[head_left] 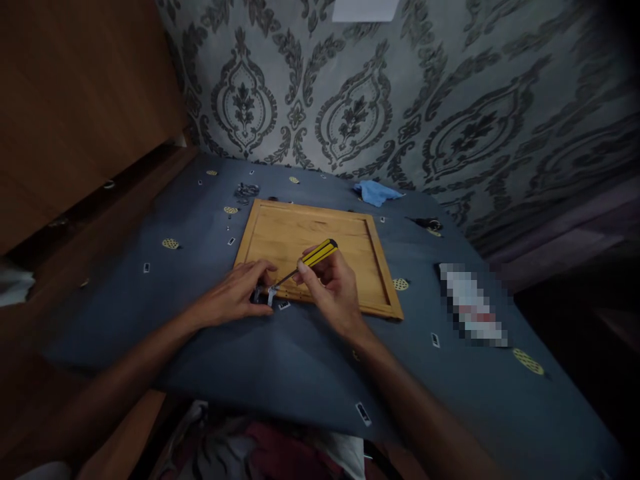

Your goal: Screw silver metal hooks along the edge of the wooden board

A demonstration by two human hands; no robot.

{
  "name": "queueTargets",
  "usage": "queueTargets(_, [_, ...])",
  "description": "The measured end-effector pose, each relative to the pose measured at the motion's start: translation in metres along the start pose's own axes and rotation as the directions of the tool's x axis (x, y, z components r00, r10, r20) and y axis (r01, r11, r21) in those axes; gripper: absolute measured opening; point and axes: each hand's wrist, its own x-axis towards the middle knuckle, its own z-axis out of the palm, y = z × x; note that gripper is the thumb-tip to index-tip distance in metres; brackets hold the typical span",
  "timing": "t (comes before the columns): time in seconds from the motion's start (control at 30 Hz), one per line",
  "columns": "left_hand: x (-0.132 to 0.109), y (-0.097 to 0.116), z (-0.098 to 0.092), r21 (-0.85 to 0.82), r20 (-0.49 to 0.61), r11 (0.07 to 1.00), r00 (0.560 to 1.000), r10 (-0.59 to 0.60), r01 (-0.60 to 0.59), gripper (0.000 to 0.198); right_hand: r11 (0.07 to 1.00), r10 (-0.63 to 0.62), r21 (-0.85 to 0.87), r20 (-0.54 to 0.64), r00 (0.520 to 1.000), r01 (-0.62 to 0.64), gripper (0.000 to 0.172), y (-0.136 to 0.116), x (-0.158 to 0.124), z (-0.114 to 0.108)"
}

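Note:
A framed wooden panel (315,247), like a small cabinet door, lies flat on the blue patterned cloth. At its near left edge sits a small metal hinge (271,295). My left hand (235,293) is closed around this hinge, thumb on the near side and fingers resting at the panel's edge. In my right hand (333,287) is a screwdriver (319,253) with a yellow and black handle. Its shaft slants down to the left and the tip meets the hinge. Whether a screw is under the tip is too small to tell.
Small metal parts (247,191) lie beyond the panel's far left corner. A blue cloth (376,193) rests near the wall, with a dark object (425,223) to its right. A blurred-out packet (473,307) lies at right. A wooden cabinet (85,113) stands at left.

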Motion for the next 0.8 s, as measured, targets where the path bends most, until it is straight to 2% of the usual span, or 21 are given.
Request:
queueTargets(0.6, [-0.001, 0.003, -0.001, -0.005, 0.0, 1.0, 1.0, -0.002, 0.002, 0.063, 0.998, 0.008, -0.067, 0.035, 0.999, -0.006, 0.024, -0.002, 0.001, 0.006])
queueTargets(0.8, [0.0, 0.004, -0.001, 0.0, 0.01, 1.0, 1.0, -0.014, 0.014, 0.061, 0.996, 0.05, -0.084, 0.112, 0.992, -0.041, 0.027, -0.01, 0.011, 0.012])
